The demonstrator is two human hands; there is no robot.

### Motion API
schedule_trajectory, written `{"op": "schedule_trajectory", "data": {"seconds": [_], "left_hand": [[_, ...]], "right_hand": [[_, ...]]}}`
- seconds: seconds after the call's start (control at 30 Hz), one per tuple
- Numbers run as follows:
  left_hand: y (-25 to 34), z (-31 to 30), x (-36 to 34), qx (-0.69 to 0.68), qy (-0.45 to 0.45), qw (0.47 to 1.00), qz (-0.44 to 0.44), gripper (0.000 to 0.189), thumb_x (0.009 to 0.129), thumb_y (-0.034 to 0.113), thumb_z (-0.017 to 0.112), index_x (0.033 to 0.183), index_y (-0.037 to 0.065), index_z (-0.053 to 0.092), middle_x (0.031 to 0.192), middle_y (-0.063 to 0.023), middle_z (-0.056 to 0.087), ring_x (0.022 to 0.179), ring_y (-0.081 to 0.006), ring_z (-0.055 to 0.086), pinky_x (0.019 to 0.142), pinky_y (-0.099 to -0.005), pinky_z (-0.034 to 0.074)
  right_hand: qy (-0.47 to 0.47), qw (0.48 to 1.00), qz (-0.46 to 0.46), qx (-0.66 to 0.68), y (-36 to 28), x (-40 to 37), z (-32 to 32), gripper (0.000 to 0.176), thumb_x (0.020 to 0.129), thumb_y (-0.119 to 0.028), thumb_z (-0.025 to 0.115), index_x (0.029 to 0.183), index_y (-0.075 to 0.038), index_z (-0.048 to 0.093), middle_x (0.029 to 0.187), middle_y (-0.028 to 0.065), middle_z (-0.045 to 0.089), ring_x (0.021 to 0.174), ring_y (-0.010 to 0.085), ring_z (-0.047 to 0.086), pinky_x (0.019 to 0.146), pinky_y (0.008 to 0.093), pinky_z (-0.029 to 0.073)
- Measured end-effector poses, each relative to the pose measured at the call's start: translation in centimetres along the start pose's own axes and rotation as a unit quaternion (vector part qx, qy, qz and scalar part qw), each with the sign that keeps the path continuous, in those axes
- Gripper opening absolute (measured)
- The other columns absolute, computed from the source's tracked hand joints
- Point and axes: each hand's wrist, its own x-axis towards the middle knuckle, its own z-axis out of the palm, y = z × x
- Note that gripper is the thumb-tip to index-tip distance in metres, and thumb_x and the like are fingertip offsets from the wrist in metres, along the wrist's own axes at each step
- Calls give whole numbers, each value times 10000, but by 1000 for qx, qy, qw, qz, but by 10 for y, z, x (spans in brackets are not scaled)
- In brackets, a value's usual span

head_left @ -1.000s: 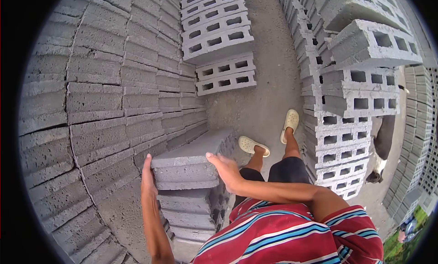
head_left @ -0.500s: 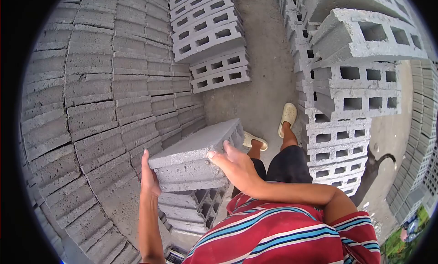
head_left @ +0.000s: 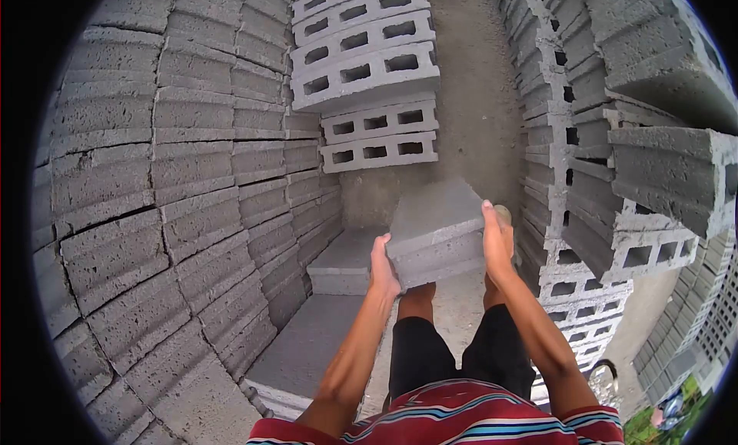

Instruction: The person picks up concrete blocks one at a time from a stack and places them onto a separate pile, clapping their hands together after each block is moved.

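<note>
A grey concrete block is held up in front of my body, its broad smooth face tilted upward. Pressed against its left end is my left hand, while my right hand grips the right end. Both hands are closed on the block. Below and left of it lie a block against the left wall and a lower stack with a flat top.
A tall wall of stacked blocks fills the left. Ahead stands a stack with holes facing me. Uneven stacks line the right, some blocks jutting out. A concrete floor strip runs between them.
The block has moved right, from over the left stack to in front of my legs. My body and view have turned, and both arms now reach forward.
</note>
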Motion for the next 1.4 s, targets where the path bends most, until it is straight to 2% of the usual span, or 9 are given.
{"op": "schedule_trajectory", "data": {"seconds": [0.2, 0.43, 0.77, 1.07, 1.17, 1.23, 1.3, 1.37, 1.4], "left_hand": [[12, -20, 69, -8, 63, 997, 48, 468, 717, 412, 500, 1052, 86, 533, 1070, -95, 544, 989, -257, 496, 876, -388, 369], [22, -51, 122, 16, 180, 976, 121, 455, 697, 340, 612, 998, 9, 527, 932, -79, 536, 893, -199, 509, 769, -340, 421], [-21, -19, 183, 91, 238, 959, 125, 595, 719, 437, 594, 1092, -16, 490, 1056, -104, 515, 998, -206, 471, 861, -347, 357], [-34, -5, 225, 46, 242, 969, -24, 497, 749, 298, 632, 1123, 5, 487, 1115, -87, 530, 1018, -220, 501, 869, -378, 361], [-48, -9, 241, 65, 204, 974, -72, 491, 673, 391, 668, 1107, 217, 516, 1085, 31, 557, 1042, -174, 473, 917, -409, 193], [-60, 1, 256, 65, 207, 974, -60, 515, 675, 388, 672, 1124, 197, 508, 1127, 8, 534, 1072, -199, 449, 931, -439, 159], [-74, 21, 288, 41, 229, 972, -40, 550, 674, 362, 687, 1141, 144, 496, 1163, -33, 509, 1076, -226, 444, 936, -465, 170], [-89, 45, 309, 3, 249, 968, -16, 574, 672, 309, 707, 1140, 62, 482, 1170, -79, 495, 1059, -255, 454, 917, -469, 238], [-93, 59, 310, -13, 246, 969, -1, 575, 673, 281, 712, 1130, 23, 477, 1162, -96, 495, 1053, -269, 456, 900, -463, 278]], "right_hand": [[-4, 997, 42, 63, 47, 93, 84, 560, 710, -479, 491, 1038, -37, 595, 1017, 162, 596, 1005, 290, 524, 874, 323, 354], [-74, 979, 82, 172, 99, 166, 190, 451, 676, -420, 522, 685, 27, 586, 569, 78, 490, 627, 189, 473, 664, 322, 379], [-154, 935, 111, 299, 142, 256, 208, 390, 690, -350, 550, 835, 11, 575, 783, 80, 564, 717, 178, 505, 690, 293, 394], [-246, 911, 97, 315, 184, 316, 208, 714, 765, -629, 376, 1103, -15, 512, 1064, 122, 529, 978, 211, 461, 898, 322, 314], [-127, 938, 49, 318, 179, 314, 191, 705, 802, -615, 327, 1202, -50, 461, 1168, 125, 482, 1084, 222, 400, 976, 361, 225], [-117, 876, 269, 382, 142, 318, 135, 693, 822, -587, 313, 1248, -49, 406, 1237, 131, 427, 1143, 225, 355, 1002, 382, 173], [-118, 897, 243, 350, 139, 310, 119, 688, 829, -555, 337, 1283, -39, 355, 1291, 146, 371, 1201, 240, 303, 1020, 372, 150], [-131, 968, -25, 211, 173, 268, 127, 700, 824, -520, 399, 1304, -19, 309, 1332, 169, 314, 1259, 265, 243, 1030, 331, 156], [-137, 970, -27, 197, 178, 257, 130, 701, 820, -500, 417, 1313, -18, 289, 1336, 171, 305, 1259, 264, 243, 1028, 330, 159]]}}
